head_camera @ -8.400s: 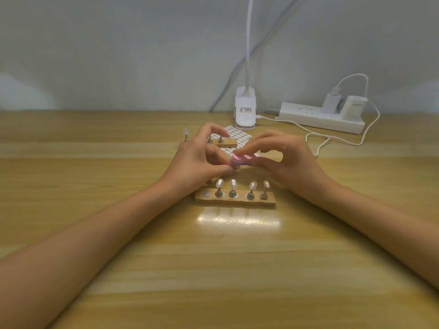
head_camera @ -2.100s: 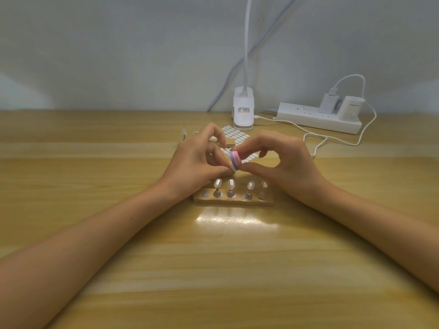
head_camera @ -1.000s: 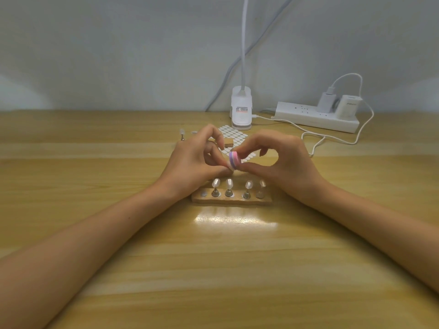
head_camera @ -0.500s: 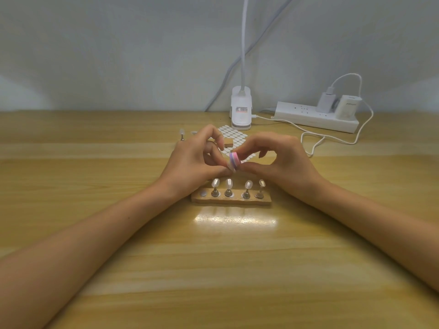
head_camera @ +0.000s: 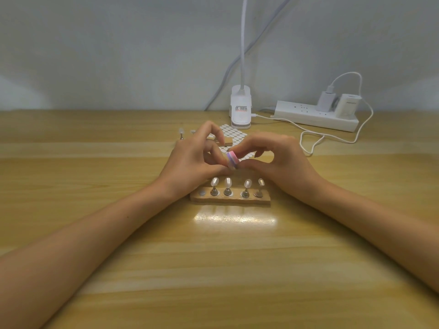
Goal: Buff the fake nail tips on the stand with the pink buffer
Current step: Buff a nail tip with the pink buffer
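Buffing looks under way, not finished. The wooden stand (head_camera: 230,198), a flat tan block midway across the table (head_camera: 213,269), carries four glossy, pale oval nail tips (head_camera: 228,182) upright on small metal pegs, while the seat at its left end shows only a bare metal disc. Just behind it, the right hand (head_camera: 280,162) pinches the pink buffer (head_camera: 232,160), a small layered pink-and-lilac pad, between thumb and forefinger, its edge against the left hand (head_camera: 194,162). The left fingers curl to the thumb; what they pinch is hidden, probably the fifth tip. Whether the standing tips are already dulled I cannot tell. Toward the far edge lie a white dotted sticker sheet (head_camera: 234,134) and a power strip (head_camera: 313,115)
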